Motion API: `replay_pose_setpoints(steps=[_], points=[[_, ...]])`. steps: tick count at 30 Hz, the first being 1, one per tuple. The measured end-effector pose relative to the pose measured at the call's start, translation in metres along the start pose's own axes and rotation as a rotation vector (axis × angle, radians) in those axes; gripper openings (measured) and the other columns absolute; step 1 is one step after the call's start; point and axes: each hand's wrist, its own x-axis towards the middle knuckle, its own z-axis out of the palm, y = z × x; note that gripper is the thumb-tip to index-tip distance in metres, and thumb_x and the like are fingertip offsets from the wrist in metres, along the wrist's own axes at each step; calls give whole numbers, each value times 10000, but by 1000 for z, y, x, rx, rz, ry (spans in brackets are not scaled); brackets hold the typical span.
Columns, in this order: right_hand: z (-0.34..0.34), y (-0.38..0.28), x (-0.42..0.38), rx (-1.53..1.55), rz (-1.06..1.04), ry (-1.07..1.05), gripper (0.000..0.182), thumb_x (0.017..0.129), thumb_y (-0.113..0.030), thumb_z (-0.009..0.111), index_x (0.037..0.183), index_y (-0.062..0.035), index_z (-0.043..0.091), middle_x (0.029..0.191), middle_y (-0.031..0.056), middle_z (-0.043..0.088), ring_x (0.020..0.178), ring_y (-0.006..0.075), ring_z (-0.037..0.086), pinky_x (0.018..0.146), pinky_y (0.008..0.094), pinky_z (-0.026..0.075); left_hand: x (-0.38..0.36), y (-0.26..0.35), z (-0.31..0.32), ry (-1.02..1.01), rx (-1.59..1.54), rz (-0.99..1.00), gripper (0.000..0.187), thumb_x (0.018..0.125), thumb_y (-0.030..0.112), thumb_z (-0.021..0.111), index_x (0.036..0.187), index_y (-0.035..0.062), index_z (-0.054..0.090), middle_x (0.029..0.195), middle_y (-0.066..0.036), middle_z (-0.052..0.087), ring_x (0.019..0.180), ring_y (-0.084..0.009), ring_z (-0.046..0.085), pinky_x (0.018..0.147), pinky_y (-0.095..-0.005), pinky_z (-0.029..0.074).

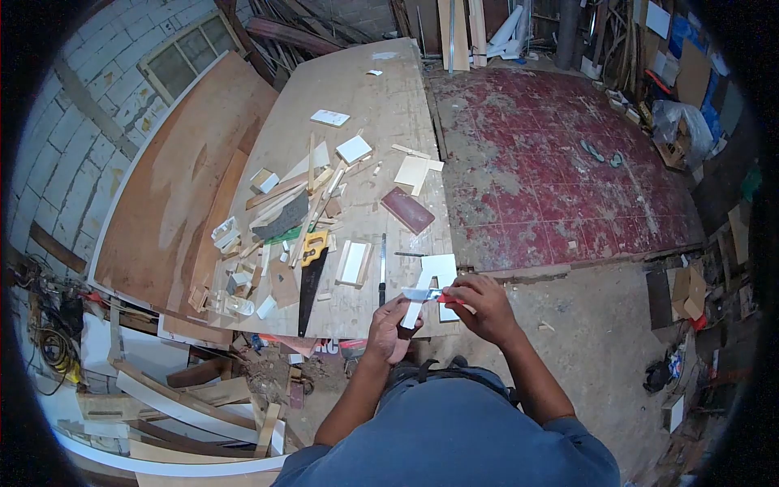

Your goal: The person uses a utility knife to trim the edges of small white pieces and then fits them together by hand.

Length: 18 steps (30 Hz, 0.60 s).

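My left hand [389, 331] is closed around a narrow white strip [411, 315], which slants upward near the table's front edge. In my right hand [483, 302] is a red-handled putty knife [419, 294], its flat pale blade lying across the top of the strip. The fingers cover most of the handle. Just beyond the hands, a white board [439, 264] rests at the table corner, partly hidden by the right hand. Left of it lie a thin metal-bladed tool with a dark handle [382, 272] and a small white-faced wooden block [354, 264].
A yellow-handled handsaw [313, 260] lies on the plywood table [365, 89], beside a pile of wood offcuts [284, 203]. A brown rectangular block [407, 210] sits near the right edge. A large wooden panel [170, 178] leans leftward. Red tiled floor [552, 162] stretches to the right.
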Motion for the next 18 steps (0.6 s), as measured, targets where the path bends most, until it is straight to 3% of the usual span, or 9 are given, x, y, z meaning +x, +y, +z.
replay_pose_setpoints(steps=[5, 7, 10, 18], points=[[0, 1, 1, -13, 19, -17, 319, 741, -100, 749, 1052, -118, 676, 1031, 76, 648, 941, 278, 626, 785, 393, 479, 2, 1, 1, -4, 7, 2, 317, 977, 167, 541, 1218, -39, 552, 1093, -163, 633, 779, -144, 598, 680, -275, 518], [2, 1, 1, -1, 28, -6, 311, 754, -121, 743, 1056, -118, 669, 1026, 77, 641, 939, 282, 614, 784, 402, 470, 2, 2, 5, -8, 16, 13, 374, 984, 186, 535, 1265, -61, 532, 1038, -107, 664, 760, -115, 602, 661, -242, 519], [3, 3, 1, 6, 36, 14, 302, 766, -144, 737, 1058, -121, 664, 1022, 74, 634, 938, 281, 603, 782, 411, 460, 4, 2, 1, -17, -3, 0, 323, 978, 167, 539, 1223, -43, 541, 1110, -167, 632, 784, -148, 598, 682, -273, 518], [-3, 6, 2, -22, 41, 50, 289, 739, -94, 768, 1013, -94, 676, 1018, 88, 654, 917, 284, 638, 760, 384, 492, 1, 8, 8, -30, 28, -2, 431, 986, 193, 530, 1330, -61, 482, 1128, -147, 641, 789, -115, 579, 686, -242, 499]])
